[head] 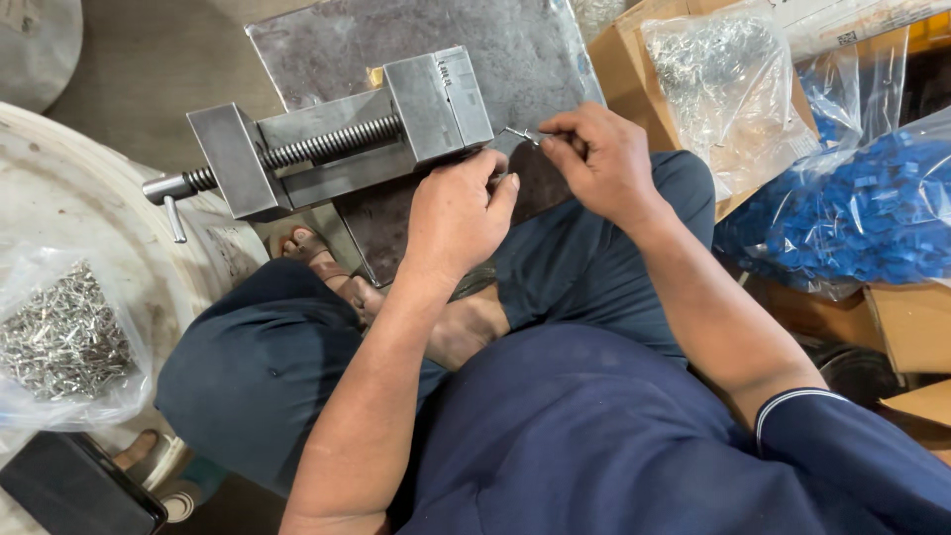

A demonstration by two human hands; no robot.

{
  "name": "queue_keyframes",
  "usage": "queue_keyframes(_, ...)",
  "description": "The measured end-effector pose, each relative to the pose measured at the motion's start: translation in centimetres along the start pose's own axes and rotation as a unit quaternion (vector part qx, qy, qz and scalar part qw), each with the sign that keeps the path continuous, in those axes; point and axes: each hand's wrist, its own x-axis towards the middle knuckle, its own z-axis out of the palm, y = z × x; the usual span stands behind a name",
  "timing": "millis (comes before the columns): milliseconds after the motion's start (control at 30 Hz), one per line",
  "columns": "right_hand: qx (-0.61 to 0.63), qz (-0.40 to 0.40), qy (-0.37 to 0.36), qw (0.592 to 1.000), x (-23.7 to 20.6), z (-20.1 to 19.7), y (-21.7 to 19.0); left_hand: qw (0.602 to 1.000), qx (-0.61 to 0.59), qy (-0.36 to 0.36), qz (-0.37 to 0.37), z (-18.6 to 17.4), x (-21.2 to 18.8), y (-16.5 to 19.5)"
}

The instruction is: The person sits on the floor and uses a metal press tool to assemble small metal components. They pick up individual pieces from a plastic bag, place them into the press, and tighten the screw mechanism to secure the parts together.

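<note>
A: What packages lie around the seated person?

B: On the right, a clear plastic bag of small blue plastic pieces (852, 213), and behind it a clear bag of silvery metal parts (728, 84) sitting in an open brown cardboard box (619, 59). On the left, another clear bag of short grey metal pins (61, 342) rests on a round white drum (94, 203). A flat black case (79, 490) is cut off at the lower left corner.

A: And the hands?

B: The right hand (599, 163) pinches a thin bent silver wire piece (519, 134) between thumb and finger, just beside the jaw of the grey steel bench vise (337, 134). The left hand (458, 213) curls loosely against the vise's near edge; what its fingertips grip, if anything, is hidden.

A: Any room to move?

B: Little. The vise sits on a worn steel plate (535, 50), with the boxes close on the right and the drum close on the left
</note>
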Motion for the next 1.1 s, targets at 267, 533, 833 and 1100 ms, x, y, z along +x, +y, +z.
queue_keyframes(267, -0.006, -0.03, -0.076, 0.997, 2.6, -0.8, 0.4, 1.0, -0.011, 0.005, -0.001, 0.1, -0.1, -0.2)
queue_keyframes(533, -0.066, -0.054, -0.105, 0.991, 3.2, -0.8, 0.3, 1.0, -0.005, -0.006, -0.006, -0.1, 0.0, -0.1)
queue_keyframes(833, 0.228, 0.067, -0.036, 0.971, 1.1, 1.4, 0.1, 1.0, 0.016, -0.013, 0.009, -0.1, -0.1, 0.2)
queue_keyframes(1100, 0.474, 0.223, -0.011, 0.852, -0.9, 3.2, -1.4, 1.0, -0.015, -0.005, 0.008, -0.2, -0.3, 0.0)
